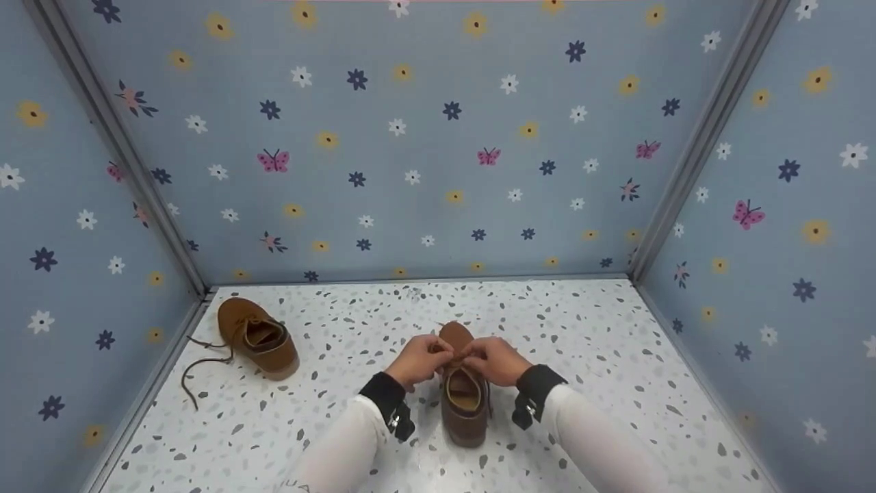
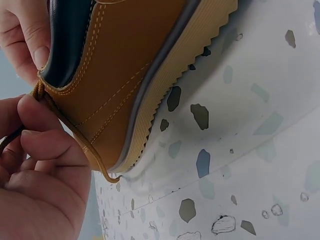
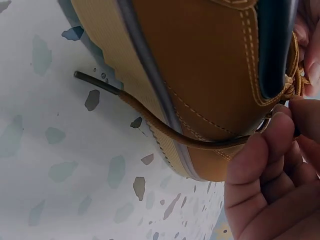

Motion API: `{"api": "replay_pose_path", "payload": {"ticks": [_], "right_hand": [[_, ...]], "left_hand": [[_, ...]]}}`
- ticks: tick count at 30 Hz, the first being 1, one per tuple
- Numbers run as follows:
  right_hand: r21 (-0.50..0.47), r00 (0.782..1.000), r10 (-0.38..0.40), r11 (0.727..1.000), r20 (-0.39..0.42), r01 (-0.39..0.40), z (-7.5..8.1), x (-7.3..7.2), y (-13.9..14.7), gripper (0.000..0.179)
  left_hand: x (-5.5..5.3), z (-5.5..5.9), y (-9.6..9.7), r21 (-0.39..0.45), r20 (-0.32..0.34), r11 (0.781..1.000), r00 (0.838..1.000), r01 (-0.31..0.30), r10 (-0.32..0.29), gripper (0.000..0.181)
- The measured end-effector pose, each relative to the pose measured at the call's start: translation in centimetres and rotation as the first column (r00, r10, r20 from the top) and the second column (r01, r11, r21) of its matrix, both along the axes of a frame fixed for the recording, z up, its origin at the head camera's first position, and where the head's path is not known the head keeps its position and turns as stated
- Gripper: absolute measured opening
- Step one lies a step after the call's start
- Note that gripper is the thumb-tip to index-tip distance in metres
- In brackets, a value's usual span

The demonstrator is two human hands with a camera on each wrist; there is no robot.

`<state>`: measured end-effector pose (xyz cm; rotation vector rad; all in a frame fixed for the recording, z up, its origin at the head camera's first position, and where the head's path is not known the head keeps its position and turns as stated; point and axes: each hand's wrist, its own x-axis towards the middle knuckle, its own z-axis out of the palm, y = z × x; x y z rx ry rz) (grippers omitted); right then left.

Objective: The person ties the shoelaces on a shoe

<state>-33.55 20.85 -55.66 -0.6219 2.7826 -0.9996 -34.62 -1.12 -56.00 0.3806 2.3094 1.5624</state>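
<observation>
A brown leather shoe (image 1: 465, 418) stands on the speckled surface between both forearms, its toe pointing away from me. Over its lacing my left hand (image 1: 419, 359) pinches a brown shoelace (image 2: 82, 137) between thumb and fingertip, and a loose end hangs down the shoe's side. From the other side my right hand (image 1: 501, 359) pinches the lace (image 3: 192, 144) too; its tipped end sticks out past the sole in the right wrist view. Lace strands cross in a knot or loop at the collar, partly covered by the fingers.
Another brown shoe (image 1: 263, 335) stands at the left, its untied lace (image 1: 198, 366) trailing on the white speckled surface (image 1: 342, 329). Blue flower-patterned panels (image 1: 424, 157) rise at the back and on both sides, with grey metal strips (image 1: 137, 164) at the corners.
</observation>
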Motion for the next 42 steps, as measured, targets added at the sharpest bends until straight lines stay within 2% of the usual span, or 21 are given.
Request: {"api": "replay_pose_path", "payload": {"ticks": [7,22,26,30,36,42], "right_hand": [[-0.003,1.000,-0.025,1.000,-0.014,0.025,-0.1,-0.2,0.0,0.007],[-0.008,0.996,-0.089,0.996,-0.022,0.089,0.1,0.0,-0.2,0.013],[-0.005,0.994,-0.105,0.995,-0.022,0.104,0.1,0.0,-0.4,0.012],[-0.006,0.993,-0.115,0.993,-0.027,0.115,-0.1,0.0,-0.4,0.013],[-0.013,0.991,-0.124,0.992,-0.054,0.124,-0.5,0.0,-0.6,0.017],[-0.027,0.990,-0.133,0.991,-0.045,0.132,-0.6,0.1,-0.6,0.020]], "left_hand": [[0.1,0.1,-0.2,0.007,-0.004,1.000,1.000,0.001,-0.001,0.016],[0.1,0.2,-0.5,0.020,-0.034,0.997,0.997,0.071,-0.070,0.016],[0.0,0.2,-0.6,0.027,-0.026,0.997,0.997,0.075,-0.074,0.013],[0.1,0.2,-0.6,0.001,-0.021,0.998,0.998,0.064,-0.064,0.010],[0.1,0.2,0.0,-0.074,-0.084,0.996,0.995,0.047,-0.053,0.010],[0.3,-0.2,0.7,-0.083,-0.168,0.997,0.986,0.000,-0.014,0.011]]}}
